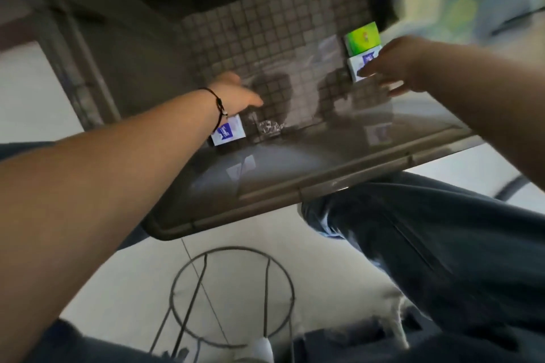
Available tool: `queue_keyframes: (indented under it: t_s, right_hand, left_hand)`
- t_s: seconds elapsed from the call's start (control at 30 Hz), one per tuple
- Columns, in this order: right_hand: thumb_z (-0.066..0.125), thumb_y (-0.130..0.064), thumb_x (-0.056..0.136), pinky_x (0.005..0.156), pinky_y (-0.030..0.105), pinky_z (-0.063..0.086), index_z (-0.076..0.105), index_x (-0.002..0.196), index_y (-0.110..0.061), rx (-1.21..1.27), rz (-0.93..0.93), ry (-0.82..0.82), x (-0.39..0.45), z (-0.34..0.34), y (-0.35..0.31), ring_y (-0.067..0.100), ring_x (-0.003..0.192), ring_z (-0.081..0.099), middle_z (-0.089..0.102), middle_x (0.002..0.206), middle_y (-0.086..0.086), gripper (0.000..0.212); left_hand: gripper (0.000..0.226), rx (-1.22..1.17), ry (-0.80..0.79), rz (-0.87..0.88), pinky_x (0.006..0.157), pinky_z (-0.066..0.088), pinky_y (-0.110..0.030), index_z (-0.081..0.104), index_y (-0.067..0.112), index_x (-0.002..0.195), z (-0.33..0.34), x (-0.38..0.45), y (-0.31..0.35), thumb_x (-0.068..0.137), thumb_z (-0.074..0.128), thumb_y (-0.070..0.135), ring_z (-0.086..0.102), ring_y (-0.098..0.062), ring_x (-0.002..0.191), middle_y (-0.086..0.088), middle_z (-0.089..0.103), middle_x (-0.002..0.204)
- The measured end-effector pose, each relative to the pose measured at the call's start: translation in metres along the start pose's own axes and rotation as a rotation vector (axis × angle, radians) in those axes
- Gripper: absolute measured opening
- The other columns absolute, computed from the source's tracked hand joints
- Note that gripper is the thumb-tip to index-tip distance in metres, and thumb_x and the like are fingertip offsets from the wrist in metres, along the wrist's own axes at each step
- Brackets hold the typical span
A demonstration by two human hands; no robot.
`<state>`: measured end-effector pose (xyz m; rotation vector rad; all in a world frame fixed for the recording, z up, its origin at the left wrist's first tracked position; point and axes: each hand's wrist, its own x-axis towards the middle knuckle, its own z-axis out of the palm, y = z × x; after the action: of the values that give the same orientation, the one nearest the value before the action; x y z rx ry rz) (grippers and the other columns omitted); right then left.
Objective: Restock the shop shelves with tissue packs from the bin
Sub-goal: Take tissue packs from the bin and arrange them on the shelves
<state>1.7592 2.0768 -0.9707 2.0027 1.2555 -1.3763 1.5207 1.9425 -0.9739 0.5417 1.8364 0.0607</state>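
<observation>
Head view, left hand [233, 94] spread over white-blue tissue pack [227, 134] (long axis crosswise), right hand [395, 66] grip spread above bin [265, 209].

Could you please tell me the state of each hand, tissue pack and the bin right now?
left hand: reaching into the bin above a pack; grip unclear.
right hand: fingers extended, at a white pack.
white-and-blue pack: in the bin, under the left wrist.
white pack: in the bin, beside the green pack.
green pack: in the bin, untouched.
bin: open, nearly empty.
</observation>
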Motion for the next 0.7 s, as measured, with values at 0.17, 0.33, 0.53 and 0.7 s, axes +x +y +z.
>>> queue_keyframes:
  t_s: [0.17, 0.33, 0.53, 0.7]
  right_hand:
    - [0.072, -0.015, 0.087, 0.064, 0.031, 0.045, 0.053, 0.082, -0.02, 0.055, 0.074, -0.008, 0.038, 0.011, 0.008, 0.025, 0.086, 0.057, 0.058, 0.102, 0.01, 0.02]
    - [0.072, -0.014, 0.088, 0.089, 0.044, 0.051, 0.056, 0.112, -0.015, 0.093, 0.1, 0.002, 0.055, 0.011, 0.008, 0.028, 0.099, 0.057, 0.057, 0.109, 0.014, 0.029]
    - [0.066, -0.017, 0.091, 0.096, 0.045, 0.051, 0.051, 0.136, -0.005, 0.129, 0.106, 0.049, 0.07, 0.01, 0.002, 0.037, 0.122, 0.057, 0.057, 0.129, 0.017, 0.049]
    - [0.065, -0.019, 0.093, 0.096, 0.035, 0.044, 0.053, 0.132, -0.005, -0.083, -0.017, 0.276, 0.079, 0.026, 0.01, 0.032, 0.125, 0.054, 0.057, 0.134, 0.015, 0.043]
  left_hand:
    - [0.03, 0.143, -0.02, -0.01, 0.086, 0.058, -0.041, 0.063, 0.005, 0.11, 0.004, 0.026, -0.016, 0.083, 0.074, 0.013, 0.068, -0.031, 0.091, -0.016, 0.069, 0.103]
    - [0.026, 0.295, -0.009, -0.023, 0.092, 0.054, -0.04, 0.066, 0.001, 0.109, 0.017, 0.042, -0.031, 0.084, 0.069, 0.006, 0.065, -0.035, 0.105, -0.019, 0.069, 0.11]
    - [0.061, 0.441, 0.053, -0.083, 0.103, 0.043, -0.038, 0.048, 0.007, 0.137, 0.031, 0.056, -0.046, 0.081, 0.072, 0.012, 0.048, -0.037, 0.127, -0.02, 0.042, 0.143]
    - [0.057, 0.509, 0.121, -0.094, 0.109, 0.041, -0.044, 0.037, 0.009, 0.145, 0.038, 0.066, -0.058, 0.092, 0.058, 0.01, 0.042, -0.041, 0.132, -0.021, 0.028, 0.15]
